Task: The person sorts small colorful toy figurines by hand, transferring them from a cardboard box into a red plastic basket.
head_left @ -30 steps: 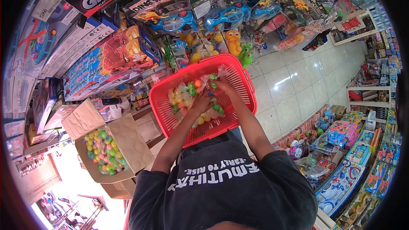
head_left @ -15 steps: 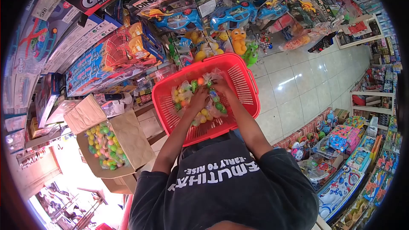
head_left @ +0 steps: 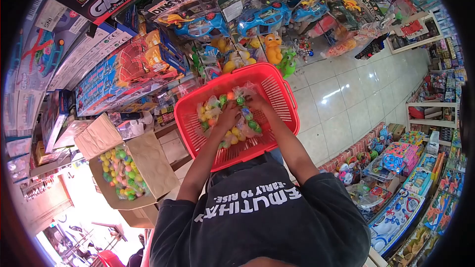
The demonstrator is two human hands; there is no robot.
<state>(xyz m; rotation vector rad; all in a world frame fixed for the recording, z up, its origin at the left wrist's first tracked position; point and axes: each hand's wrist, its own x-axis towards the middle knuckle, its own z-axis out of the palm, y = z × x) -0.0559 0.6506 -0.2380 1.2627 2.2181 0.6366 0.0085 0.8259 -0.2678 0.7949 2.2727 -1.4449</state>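
Observation:
A red plastic basket [head_left: 185, 118] stands in front of my body. Inside it lie small coloured toys in clear plastic bags [head_left: 238, 132], yellow, green and orange. My left hand [head_left: 228, 115] is down among the bags, its fingers bent over them at the middle of the basket. Just right of it, my right hand [head_left: 256, 103] touches the clear plastic near the basket's far side. The fingertips of both hands are too small and partly hidden to tell what they grip.
An open cardboard box [head_left: 158, 168] with similar coloured toys stands at the left. Packaged dinosaur toys [head_left: 205, 23] hang beyond the basket, beside an orange figure [head_left: 272, 48] and a green one [head_left: 288, 63]. Shelves with boxed toys [head_left: 396, 217] line the right.
The view has shifted slightly. Both hands remain over the bags in the basket, with only small movements of the hands and plastic.

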